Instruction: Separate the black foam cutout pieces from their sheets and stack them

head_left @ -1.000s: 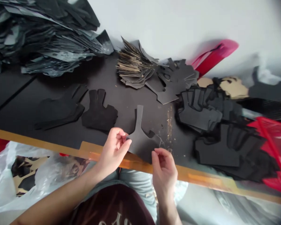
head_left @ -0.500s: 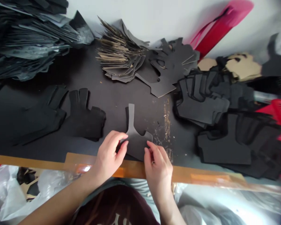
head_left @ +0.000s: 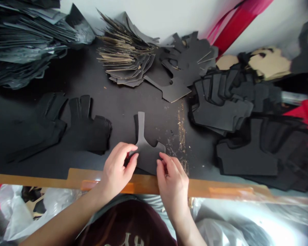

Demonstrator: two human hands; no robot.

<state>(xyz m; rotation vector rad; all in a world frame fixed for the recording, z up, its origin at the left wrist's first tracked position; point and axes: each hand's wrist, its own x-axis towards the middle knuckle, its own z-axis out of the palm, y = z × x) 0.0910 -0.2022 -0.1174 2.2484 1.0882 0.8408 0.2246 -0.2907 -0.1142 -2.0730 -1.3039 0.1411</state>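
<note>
A flat dark grey cut-out piece (head_left: 146, 154) with a narrow upright strip lies near the front edge of the black table. A second, blacker strip shows just behind it on the left. My left hand (head_left: 119, 165) grips the piece's left edge between thumb and index finger. At its right edge, my right hand (head_left: 173, 177) has the fingertips and thumb closed on the border; its other fingers are curled under. The lower corner of the piece is partly covered by my right hand.
Black cut-out stacks lie left (head_left: 88, 133) and right (head_left: 248, 157). Behind are a fanned stack with tan edges (head_left: 123, 56), loose grey cut-outs (head_left: 192, 61) and a tall pile of dark sheets (head_left: 28, 44). Brown tape (head_left: 200, 189) covers the table's front edge.
The view has shifted slightly, so the table's things sit a little differently in the picture. Both hands keep about the same hold on the cut-out piece.
</note>
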